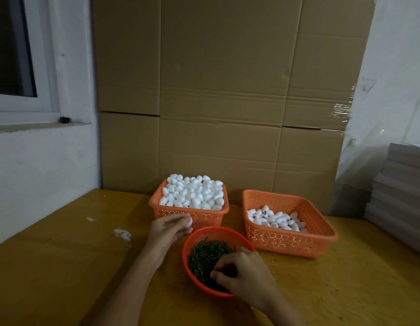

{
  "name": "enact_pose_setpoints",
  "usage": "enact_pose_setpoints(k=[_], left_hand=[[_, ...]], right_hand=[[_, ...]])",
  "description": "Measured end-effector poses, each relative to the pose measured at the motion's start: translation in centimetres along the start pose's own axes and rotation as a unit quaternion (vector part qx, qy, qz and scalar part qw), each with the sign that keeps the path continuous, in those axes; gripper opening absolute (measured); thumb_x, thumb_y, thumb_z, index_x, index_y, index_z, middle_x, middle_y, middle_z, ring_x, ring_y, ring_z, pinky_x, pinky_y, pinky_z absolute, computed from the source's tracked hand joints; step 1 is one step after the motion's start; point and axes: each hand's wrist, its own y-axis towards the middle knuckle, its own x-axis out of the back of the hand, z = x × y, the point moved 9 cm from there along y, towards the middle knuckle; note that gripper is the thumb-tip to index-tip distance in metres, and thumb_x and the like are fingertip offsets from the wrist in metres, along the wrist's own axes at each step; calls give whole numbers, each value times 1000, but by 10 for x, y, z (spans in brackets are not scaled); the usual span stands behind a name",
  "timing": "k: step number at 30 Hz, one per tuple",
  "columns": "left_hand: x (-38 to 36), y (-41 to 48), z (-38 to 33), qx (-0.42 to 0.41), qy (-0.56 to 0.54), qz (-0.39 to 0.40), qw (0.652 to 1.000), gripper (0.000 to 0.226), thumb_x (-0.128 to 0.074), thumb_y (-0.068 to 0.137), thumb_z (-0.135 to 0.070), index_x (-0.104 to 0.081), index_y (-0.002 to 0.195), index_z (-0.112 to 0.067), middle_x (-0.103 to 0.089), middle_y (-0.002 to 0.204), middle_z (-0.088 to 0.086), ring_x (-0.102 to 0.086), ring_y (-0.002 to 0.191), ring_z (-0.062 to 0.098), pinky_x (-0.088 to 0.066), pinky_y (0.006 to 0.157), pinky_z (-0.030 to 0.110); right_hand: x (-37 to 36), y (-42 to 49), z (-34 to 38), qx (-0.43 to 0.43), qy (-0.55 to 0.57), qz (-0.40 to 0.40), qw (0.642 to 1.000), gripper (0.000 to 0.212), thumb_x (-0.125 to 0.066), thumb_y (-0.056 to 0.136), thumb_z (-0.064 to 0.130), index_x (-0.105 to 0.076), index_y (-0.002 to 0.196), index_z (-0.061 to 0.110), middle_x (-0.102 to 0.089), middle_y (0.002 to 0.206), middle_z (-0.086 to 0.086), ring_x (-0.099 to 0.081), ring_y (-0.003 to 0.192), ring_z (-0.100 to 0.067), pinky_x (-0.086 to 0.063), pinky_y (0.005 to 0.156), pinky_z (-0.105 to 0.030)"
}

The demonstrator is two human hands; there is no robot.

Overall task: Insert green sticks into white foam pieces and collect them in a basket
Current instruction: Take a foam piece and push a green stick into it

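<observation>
On the table [63, 267] right in front of you stands a round orange bowl [216, 229] with a heap of green sticks [204, 255] in it. Your right hand [244, 274] reaches into the bowl from its near right side, fingers curled down among the sticks; whether they pinch one cannot be told. Your left hand [167, 231] hovers just left of the bowl's far rim and grips one white foam piece [189, 222] between thumb and fingertips. Just behind the bowl sits a full basket [204, 214], heaped with foam pieces [192, 191]. Behind and to the right of the bowl stands a second basket [286, 241], with only a shallow layer of white pieces [274, 221] on its bottom. Left of the bowl, white crumbs [122, 234] lie on the table.
</observation>
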Motion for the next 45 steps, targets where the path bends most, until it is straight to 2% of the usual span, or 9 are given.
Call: enact_pose_setpoints(k=[5, 15, 20, 24, 28, 33, 37, 42, 45], left_hand=[[0, 1, 0, 2, 4, -3, 1000, 53, -91, 66, -26, -77, 113, -5, -80, 102, 19, -79, 91, 34, -64, 73, 29], [-3, -1, -3, -3, 10, 1, 1000, 44, -84, 77, -24, -76, 113, -1, -79, 101, 22, -76, 84, 32, -65, 71, 32], [-1, 1, -2, -7, 29, -8, 1000, 39, -84, 76, -30, -79, 104, -4, -79, 97, 21, -77, 77, 28, -65, 67, 31], [1, 3, -1, -11, 37, -14, 999, 40, -83, 78, -33, -79, 103, -2, -79, 95, 22, -77, 73, 27, -64, 65, 30], [1, 3, 1, -9, 31, -13, 999, 35, -80, 86, -30, -77, 107, -3, -79, 96, 22, -77, 72, 26, -64, 64, 30], [1, 4, 1, -14, 12, -4, 1000, 32, -74, 95, -31, -73, 121, -14, -78, 97, 25, -76, 76, 33, -64, 66, 34], [3, 6, 3, -7, 5, -6, 1000, 40, -71, 91, -37, -71, 121, -10, -78, 99, 24, -77, 77, 34, -63, 64, 33], [5, 8, 3, -14, 13, -9, 1000, 33, -69, 97, -32, -70, 122, -10, -79, 102, 20, -75, 76, 29, -62, 64, 31], [4, 7, 1, -21, 0, -6, 1000, 33, -71, 95, -30, -72, 121, -10, -79, 105, 18, -74, 79, 25, -62, 65, 29]], right_hand=[[-1, 2, -3, -3, 3, 27, 1000, 26, -66, 91, 52, -75, 113, 41, -69, 110, 27, -50, 104, -1, -38, 95, -29], [0, 2, -7, -11, 24, 23, 999, 14, -73, 89, 46, -77, 101, 40, -64, 92, 34, -53, 105, 1, -42, 98, -29], [-1, 3, -9, -19, 21, 35, 999, 22, -67, 91, 51, -77, 107, 40, -71, 105, 27, -55, 108, -2, -45, 100, -31], [-1, 2, -13, -31, 55, 54, 997, 16, -71, 88, 37, -79, 102, 36, -73, 101, 28, -64, 101, 6, -54, 91, -23], [-3, 3, -15, -33, 69, 57, 995, 14, -74, 91, 28, -80, 101, 36, -73, 102, 30, -63, 104, 12, -54, 91, -17], [4, 2, -15, -39, 69, 9, 997, 10, -80, 91, 29, -78, 95, 38, -73, 96, 29, -63, 100, 9, -52, 85, -12], [11, 1, -14, -38, 57, -24, 997, 12, -82, 89, 29, -76, 93, 38, -71, 89, 28, -63, 94, 9, -52, 80, -13], [21, -1, -9, -21, 69, -87, 994, 19, -75, 93, 22, -72, 94, 40, -70, 88, 26, -63, 93, 7, -45, 69, -10], [30, -4, -11, -28, 73, -123, 989, 23, -71, 96, 18, -71, 101, 40, -68, 92, 23, -62, 95, 3, -44, 70, -10]])
